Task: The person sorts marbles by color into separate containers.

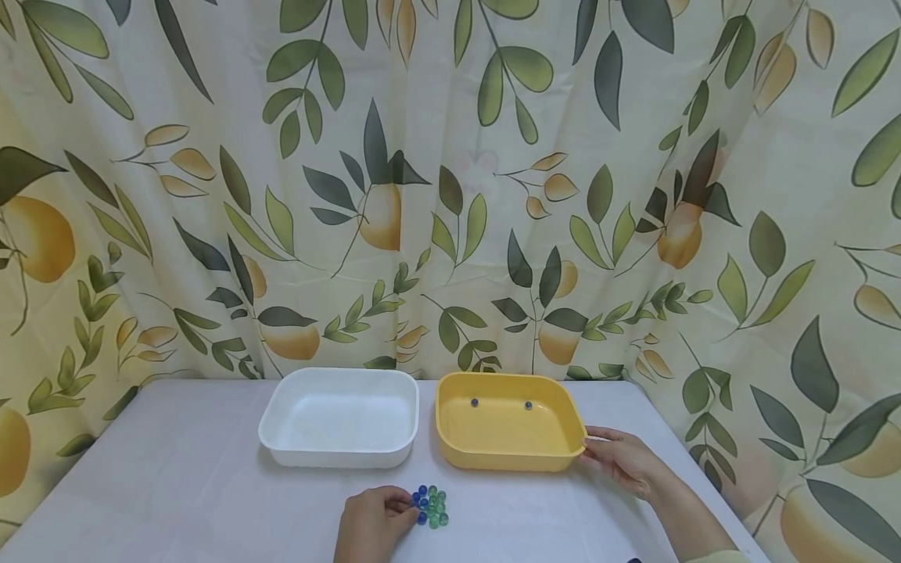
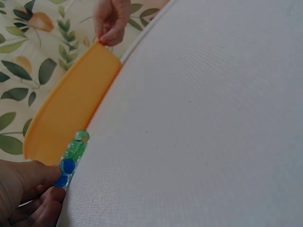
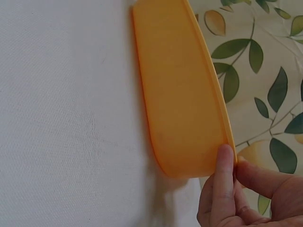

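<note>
Just in front of the trays, my left hand (image 1: 375, 522) has its thumb and finger at the left side of a cluster of glass marbles. In the left wrist view those fingertips close about a blue marble (image 2: 60, 181) at the cluster's edge; part of it is hidden. Several green marbles (image 1: 432, 508) lie on the right of the cluster, with blue ones on the left. My right hand (image 1: 625, 460) pinches the rim of the yellow tray (image 1: 508, 461) at its front right corner. Inside that tray are two dark blue marbles (image 1: 475, 403), set apart from each other.
Left of the yellow tray stands a white tray (image 1: 338, 457) with no marbles visible in it. A white cloth covers the table (image 1: 176, 485). Behind its back edge hangs a curtain (image 1: 464, 274) printed with leaves and fruit.
</note>
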A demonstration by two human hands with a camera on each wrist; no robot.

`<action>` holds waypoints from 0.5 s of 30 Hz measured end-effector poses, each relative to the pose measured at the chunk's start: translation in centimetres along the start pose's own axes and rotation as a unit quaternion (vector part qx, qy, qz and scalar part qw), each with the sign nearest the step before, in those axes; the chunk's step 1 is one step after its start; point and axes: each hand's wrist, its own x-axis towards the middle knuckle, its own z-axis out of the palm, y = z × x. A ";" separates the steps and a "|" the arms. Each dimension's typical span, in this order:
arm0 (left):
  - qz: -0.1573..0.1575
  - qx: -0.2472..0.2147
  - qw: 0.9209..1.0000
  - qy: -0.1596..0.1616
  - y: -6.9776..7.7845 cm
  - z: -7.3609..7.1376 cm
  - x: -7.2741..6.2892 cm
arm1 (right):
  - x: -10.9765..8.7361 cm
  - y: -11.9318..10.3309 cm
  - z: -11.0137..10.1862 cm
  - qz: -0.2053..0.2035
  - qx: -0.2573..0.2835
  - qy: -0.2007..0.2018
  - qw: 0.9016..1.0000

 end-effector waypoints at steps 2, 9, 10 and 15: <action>0.002 0.005 1.000 0.000 0.0 0.0 0.0 | 0.0 0.1 -0.1 -0.002 0.000 -0.001 1.000; -0.011 0.011 1.000 0.001 0.1 0.1 0.0 | 0.0 0.1 0.0 -0.005 0.002 0.001 1.000; -0.013 0.008 1.000 0.002 0.1 0.1 0.0 | 0.0 0.1 0.0 -0.004 0.003 0.005 1.000; -0.014 -0.014 1.000 0.003 0.0 -0.1 -0.1 | -0.1 0.0 0.1 -0.006 -0.003 0.003 1.000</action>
